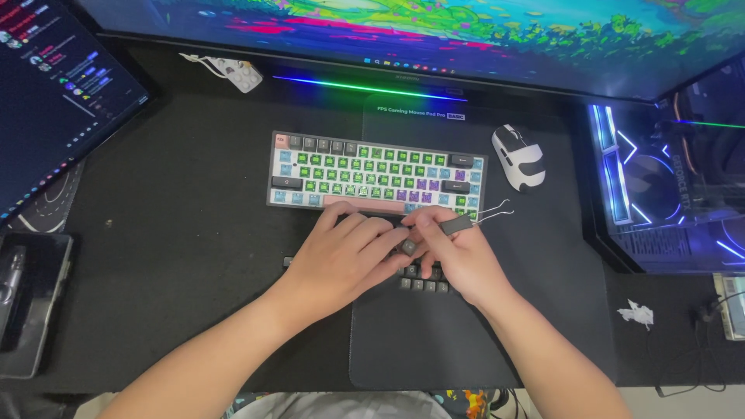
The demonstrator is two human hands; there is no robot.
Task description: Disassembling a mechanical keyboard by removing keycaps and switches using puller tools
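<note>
Below the keyboard (372, 172), loose keycaps (423, 284) are partly hidden by both hands; a keycap (409, 247) is pinched by the left hand (345, 256), a wire puller (466, 223) is gripped by the right hand (458, 252). Open mat (194, 233) lies at left.

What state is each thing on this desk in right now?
Keyboard: most keycaps off, switches bare and lit.
Wire keycap puller: held in the right hand.
Grey keycap: pinched by the left hand.
Loose keycaps: lying on the mouse pad.
Mouse: untouched.
Monitor: on.
Phone: screen dark.
</note>
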